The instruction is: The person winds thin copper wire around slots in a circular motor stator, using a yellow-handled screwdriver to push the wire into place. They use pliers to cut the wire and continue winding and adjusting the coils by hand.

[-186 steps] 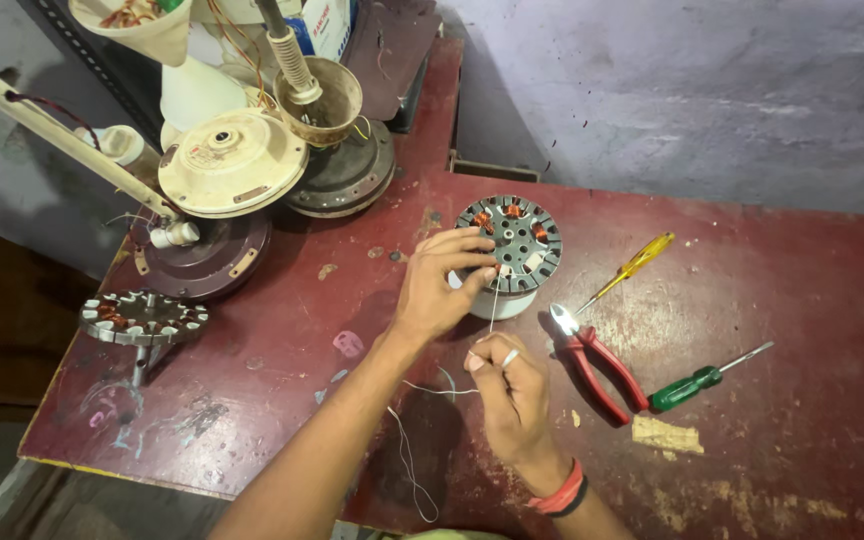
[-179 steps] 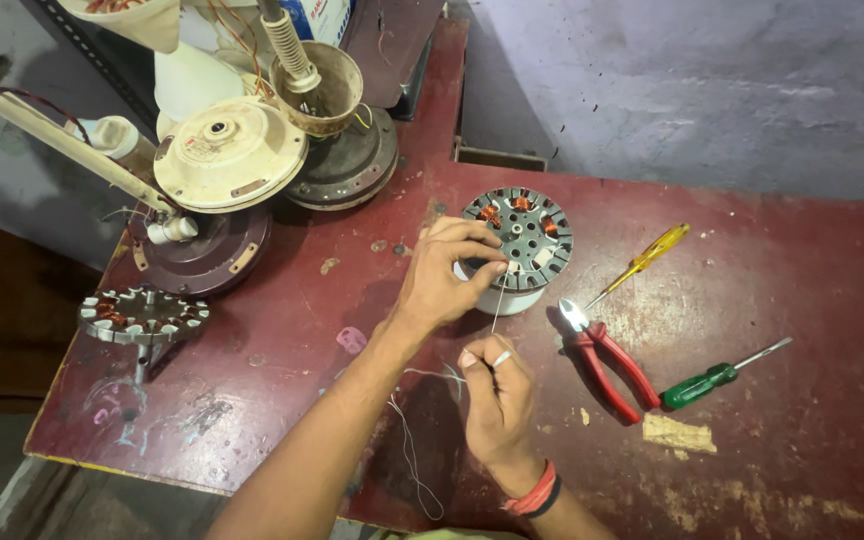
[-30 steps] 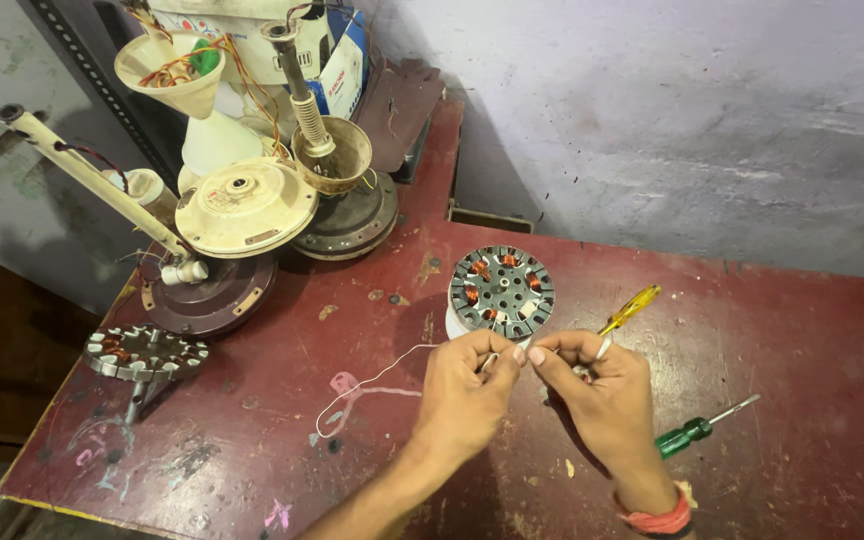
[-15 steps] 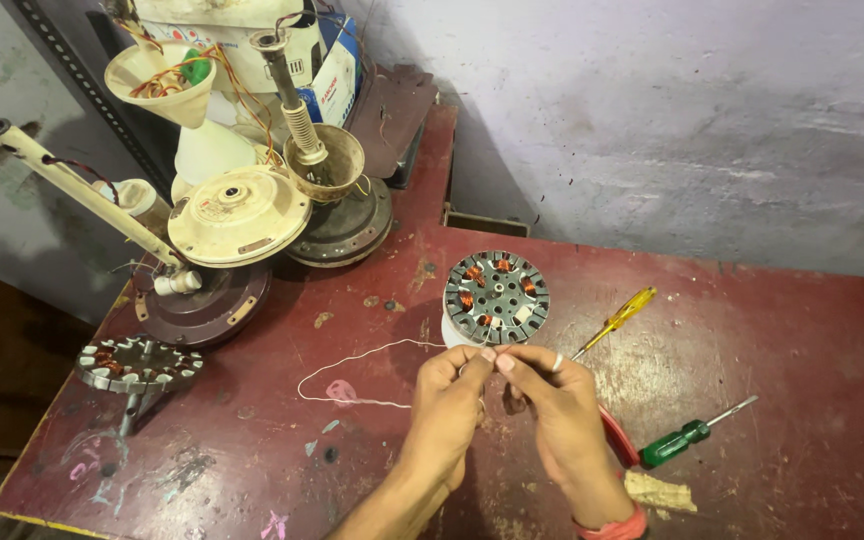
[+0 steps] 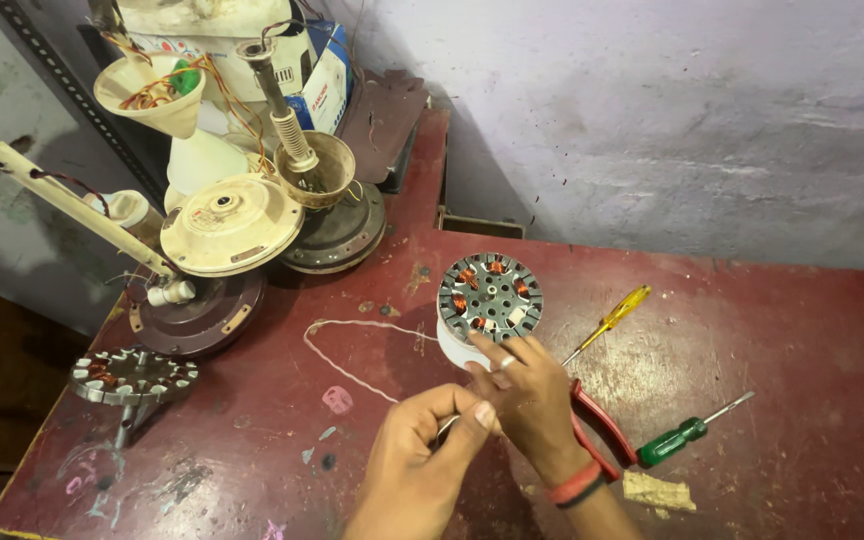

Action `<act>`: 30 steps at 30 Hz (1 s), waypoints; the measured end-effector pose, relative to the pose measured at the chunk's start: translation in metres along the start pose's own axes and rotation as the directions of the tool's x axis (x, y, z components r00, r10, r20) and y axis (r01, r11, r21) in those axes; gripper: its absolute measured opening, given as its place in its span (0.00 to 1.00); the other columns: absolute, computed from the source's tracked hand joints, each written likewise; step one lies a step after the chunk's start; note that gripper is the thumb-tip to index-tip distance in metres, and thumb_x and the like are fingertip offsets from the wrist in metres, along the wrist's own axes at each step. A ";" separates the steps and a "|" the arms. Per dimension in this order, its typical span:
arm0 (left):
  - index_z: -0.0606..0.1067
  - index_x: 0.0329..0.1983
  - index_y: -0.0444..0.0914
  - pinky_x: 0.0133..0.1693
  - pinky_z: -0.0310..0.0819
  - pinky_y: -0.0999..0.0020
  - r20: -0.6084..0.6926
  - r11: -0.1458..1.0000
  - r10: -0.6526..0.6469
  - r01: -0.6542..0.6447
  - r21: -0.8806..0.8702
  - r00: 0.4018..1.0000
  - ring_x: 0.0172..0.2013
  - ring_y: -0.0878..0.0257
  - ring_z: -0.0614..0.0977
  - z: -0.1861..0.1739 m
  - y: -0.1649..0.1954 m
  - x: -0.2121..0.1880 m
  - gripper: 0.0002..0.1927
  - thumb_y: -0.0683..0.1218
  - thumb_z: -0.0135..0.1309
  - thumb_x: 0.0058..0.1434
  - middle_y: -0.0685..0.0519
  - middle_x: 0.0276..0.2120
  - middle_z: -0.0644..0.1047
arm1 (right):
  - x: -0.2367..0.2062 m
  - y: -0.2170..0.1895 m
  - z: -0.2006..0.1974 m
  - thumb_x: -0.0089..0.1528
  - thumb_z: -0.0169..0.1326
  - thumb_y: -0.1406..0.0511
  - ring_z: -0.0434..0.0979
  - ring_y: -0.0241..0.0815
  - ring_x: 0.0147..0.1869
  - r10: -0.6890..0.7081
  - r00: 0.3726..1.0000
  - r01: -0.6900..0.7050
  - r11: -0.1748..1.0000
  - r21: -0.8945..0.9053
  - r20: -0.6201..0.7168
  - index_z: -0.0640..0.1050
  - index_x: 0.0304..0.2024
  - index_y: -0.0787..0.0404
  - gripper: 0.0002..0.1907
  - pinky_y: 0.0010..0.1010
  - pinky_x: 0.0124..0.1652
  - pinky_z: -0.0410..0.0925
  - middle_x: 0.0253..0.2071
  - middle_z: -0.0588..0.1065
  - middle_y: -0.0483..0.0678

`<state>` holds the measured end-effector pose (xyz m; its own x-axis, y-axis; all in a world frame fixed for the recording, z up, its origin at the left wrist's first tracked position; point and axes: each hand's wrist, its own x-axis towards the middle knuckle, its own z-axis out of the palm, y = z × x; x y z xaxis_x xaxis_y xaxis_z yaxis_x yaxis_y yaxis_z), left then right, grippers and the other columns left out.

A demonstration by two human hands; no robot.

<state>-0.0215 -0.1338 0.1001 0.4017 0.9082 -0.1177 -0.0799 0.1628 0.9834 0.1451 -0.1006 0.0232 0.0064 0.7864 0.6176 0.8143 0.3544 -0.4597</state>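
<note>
I'm pinching the cord (image 5: 352,345) end betw thumb & forefinger of my left hand (image 5: 417,450), fingers closed tight on it. Right hand (image 5: 532,395) is pressing in at the same pinch, fingertips curled shut; can't tell if it's actually gripping the cord. Stator (image 5: 490,296) is sitting at 12 o'clock from the pinch, just beyond my right fingers. Cord is trailing off to 10 o'clock, looping back twd the stator. Pliers (image 5: 602,440) at 3 o'clock, nearer right hand.
</note>
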 end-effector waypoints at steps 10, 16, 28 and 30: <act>0.79 0.31 0.32 0.22 0.61 0.66 -0.432 0.941 0.138 0.018 0.338 0.891 0.19 0.71 0.67 0.002 -0.009 0.061 0.14 0.48 0.53 0.65 0.53 0.16 0.73 | -0.006 0.016 0.009 0.57 0.64 0.70 0.71 0.39 0.28 0.018 0.986 -0.006 0.997 0.079 -0.164 0.81 0.39 0.60 0.08 0.31 0.27 0.65 0.27 0.73 0.45; 0.80 0.31 0.34 0.27 0.70 0.58 -0.440 0.871 0.159 0.084 0.484 0.884 0.18 0.54 0.78 0.001 -0.030 0.088 0.15 0.51 0.53 0.61 0.41 0.18 0.77 | -0.005 0.016 0.001 0.56 0.64 0.72 0.69 0.41 0.25 0.132 0.986 -0.115 0.981 0.156 -0.098 0.82 0.39 0.62 0.09 0.34 0.26 0.62 0.25 0.70 0.48; 0.81 0.31 0.35 0.34 0.75 0.52 -0.436 0.832 0.168 0.110 0.544 0.884 0.25 0.45 0.83 0.002 -0.036 0.094 0.16 0.52 0.53 0.59 0.39 0.21 0.79 | -0.006 0.017 0.001 0.54 0.64 0.74 0.68 0.41 0.26 0.134 0.986 -0.118 0.981 0.151 -0.097 0.82 0.40 0.62 0.12 0.33 0.26 0.62 0.24 0.69 0.47; 0.81 0.32 0.35 0.34 0.74 0.52 -0.448 0.825 0.160 0.130 0.550 0.880 0.26 0.44 0.83 0.003 -0.036 0.095 0.16 0.52 0.53 0.60 0.38 0.22 0.79 | -0.007 0.017 0.001 0.53 0.64 0.74 0.68 0.41 0.26 0.133 0.986 -0.119 0.983 0.141 -0.096 0.82 0.40 0.62 0.12 0.33 0.27 0.62 0.24 0.69 0.47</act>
<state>0.0227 -0.0547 0.0539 -0.0681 0.9976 -0.0077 0.4880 0.0400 0.8719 0.1584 -0.0993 0.0106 0.1706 0.7743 0.6094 0.7174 0.3263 -0.6155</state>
